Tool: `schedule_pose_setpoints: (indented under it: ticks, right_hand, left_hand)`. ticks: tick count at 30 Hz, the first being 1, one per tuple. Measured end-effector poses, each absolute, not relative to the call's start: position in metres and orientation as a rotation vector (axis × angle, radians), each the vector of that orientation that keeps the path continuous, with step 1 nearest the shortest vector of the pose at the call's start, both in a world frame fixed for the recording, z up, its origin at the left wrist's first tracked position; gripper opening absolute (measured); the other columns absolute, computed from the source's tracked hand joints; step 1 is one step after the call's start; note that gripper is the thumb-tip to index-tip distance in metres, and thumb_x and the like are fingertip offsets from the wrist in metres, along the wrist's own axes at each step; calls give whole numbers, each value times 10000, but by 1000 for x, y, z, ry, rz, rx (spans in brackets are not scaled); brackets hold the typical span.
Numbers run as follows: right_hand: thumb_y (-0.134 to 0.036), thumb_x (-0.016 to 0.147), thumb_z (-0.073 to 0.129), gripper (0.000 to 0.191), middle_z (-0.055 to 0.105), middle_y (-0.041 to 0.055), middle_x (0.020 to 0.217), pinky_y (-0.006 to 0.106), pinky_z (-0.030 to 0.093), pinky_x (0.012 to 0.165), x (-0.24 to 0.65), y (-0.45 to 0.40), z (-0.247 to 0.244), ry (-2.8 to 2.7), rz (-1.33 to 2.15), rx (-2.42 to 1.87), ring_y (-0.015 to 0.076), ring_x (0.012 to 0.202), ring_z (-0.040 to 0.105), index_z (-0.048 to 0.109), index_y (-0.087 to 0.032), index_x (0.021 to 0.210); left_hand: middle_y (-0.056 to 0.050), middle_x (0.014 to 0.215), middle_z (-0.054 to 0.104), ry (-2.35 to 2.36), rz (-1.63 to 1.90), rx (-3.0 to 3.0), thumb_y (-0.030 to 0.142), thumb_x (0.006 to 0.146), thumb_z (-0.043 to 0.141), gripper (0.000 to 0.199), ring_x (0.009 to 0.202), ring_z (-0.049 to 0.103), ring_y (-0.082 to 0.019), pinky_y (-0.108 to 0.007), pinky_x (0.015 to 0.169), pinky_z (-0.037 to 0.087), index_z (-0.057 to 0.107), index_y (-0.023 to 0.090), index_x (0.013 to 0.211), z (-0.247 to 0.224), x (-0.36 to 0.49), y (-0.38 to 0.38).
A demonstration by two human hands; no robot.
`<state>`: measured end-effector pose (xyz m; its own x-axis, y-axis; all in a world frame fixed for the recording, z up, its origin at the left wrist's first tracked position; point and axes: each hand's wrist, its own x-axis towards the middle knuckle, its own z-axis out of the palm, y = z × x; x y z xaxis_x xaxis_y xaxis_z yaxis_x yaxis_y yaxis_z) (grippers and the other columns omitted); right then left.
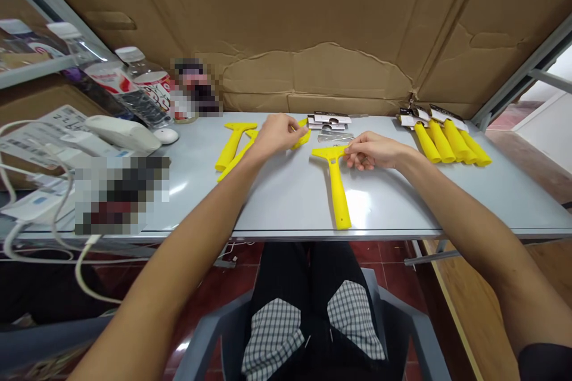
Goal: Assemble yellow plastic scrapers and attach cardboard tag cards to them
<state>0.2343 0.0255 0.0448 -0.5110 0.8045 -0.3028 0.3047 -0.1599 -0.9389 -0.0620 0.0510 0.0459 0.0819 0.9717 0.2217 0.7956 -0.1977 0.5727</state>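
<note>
A yellow scraper (338, 190) lies head-up near the table's front edge, and the curled fingers of my right hand (369, 150) touch the right end of its head. My left hand (279, 134) is beside another yellow piece (301, 134), its fingers bent; whether it grips that piece is unclear. Two more yellow scrapers (231, 147) lie left of my left hand, one partly behind my forearm. Black-and-white cards (329, 121) and small clear packets (335, 137) lie behind the nearest scraper. Several yellow handles with cards (456, 140) lie together at the right.
Bottles (149, 80), a white mouse (166, 136), white cables and adapters, and a labelled box (44, 131) crowd the left. Cardboard (322, 18) stands behind the grey table (277, 208). Metal posts rise at both sides. A chair is below.
</note>
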Motion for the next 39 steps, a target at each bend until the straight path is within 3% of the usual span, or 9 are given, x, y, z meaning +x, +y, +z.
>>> schedule_pose_setpoints:
  ticks: [2, 5, 13, 17, 23, 32, 36, 39]
  right_hand:
    - [-314, 912, 918, 242, 828, 150, 819, 202, 437, 351, 236, 27, 43, -1773, 1757, -1251, 116, 515, 643, 823, -128, 790]
    - [-336, 914, 922, 224, 847, 144, 881, 193, 470, 380, 238, 27, 42, -1804, 1806, -1221, 111, 552, 664, 864, -126, 860]
    - [-387, 899, 937, 273, 861, 142, 939, 179, 481, 402, 241, 29, 41, -1853, 1857, -1199, 107, 585, 681, 894, -119, 934]
    - [-402, 911, 921, 290, 863, 144, 949, 169, 444, 385, 240, 29, 39, -1892, 1841, -1196, 101, 586, 682, 894, -117, 956]
    - [-458, 876, 950, 352, 856, 134, 932, 170, 434, 385, 240, 29, 39, -1932, 1845, -1156, 103, 587, 684, 883, -117, 932]
    - [-464, 898, 931, 339, 850, 138, 946, 186, 416, 372, 241, 29, 37, -1918, 1826, -1149, 109, 583, 698, 882, -129, 930]
    - [-463, 911, 933, 341, 846, 129, 948, 187, 434, 379, 241, 29, 37, -1881, 1829, -1132, 110, 588, 703, 874, -129, 934]
    - [-455, 932, 930, 343, 839, 129, 953, 196, 479, 404, 241, 29, 37, -1853, 1807, -1098, 120, 606, 718, 855, -121, 922]
  left_hand:
    - [-112, 913, 802, 1869, 863, 2135, 416, 947, 790, 211, 956, 705, -305, -414, 939, 524, 850, 215, 925, 40, -69, 59]
    - [-105, 965, 822, 1807, 871, 2208, 396, 1008, 708, 252, 951, 712, -285, -421, 1011, 518, 872, 210, 1055, 31, -70, 65]
    - [-134, 1170, 833, 1767, 614, 2431, 416, 1070, 678, 464, 1124, 727, -348, -463, 992, 542, 802, 226, 1475, 19, -30, 53]
    - [-164, 1282, 787, 1713, 508, 2572, 410, 1095, 649, 383, 1189, 711, -357, -471, 979, 564, 855, 229, 1362, 20, -20, 53]
    - [-178, 1217, 783, 1671, 519, 2535, 320, 1093, 645, 296, 1209, 688, -360, -479, 1011, 542, 885, 195, 1211, 20, -20, 57]
    - [-102, 1086, 809, 1566, 860, 2283, 230, 957, 758, 31, 1038, 696, -286, -421, 1017, 519, 777, 220, 934, 19, -26, 66]
    - [-76, 927, 790, 1405, 1036, 1893, 270, 891, 861, 135, 862, 691, -217, -353, 882, 543, 745, 208, 862, 30, -32, 62]
    - [-73, 873, 780, 1260, 1033, 1695, 383, 826, 951, 280, 779, 673, -190, -334, 771, 528, 773, 190, 923, 41, -36, 51]
